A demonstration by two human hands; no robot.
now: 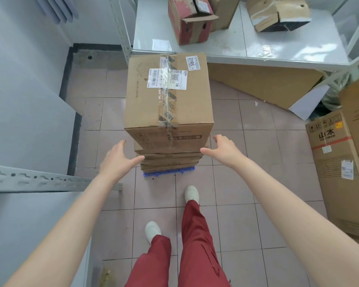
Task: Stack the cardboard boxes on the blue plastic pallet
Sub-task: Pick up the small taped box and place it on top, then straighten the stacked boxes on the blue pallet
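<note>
A tall brown cardboard box [168, 96] with shipping labels and clear tape tops a stack of flatter cardboard boxes [170, 160]. The stack rests on the blue plastic pallet [168, 173], of which only the front edge shows. My left hand [117, 160] hovers open at the stack's lower left corner, fingers spread, just off the cardboard. My right hand [222, 149] is open at the lower right corner, a small gap from the box. Neither hand holds anything.
A white table [288, 48] behind the stack carries a red box [192, 21] and a torn brown box [278, 13]. Large cartons [336, 160] stand on the right. A grey shelf rail [39, 181] juts in from the left. A flat cardboard sheet [263, 83] leans under the table.
</note>
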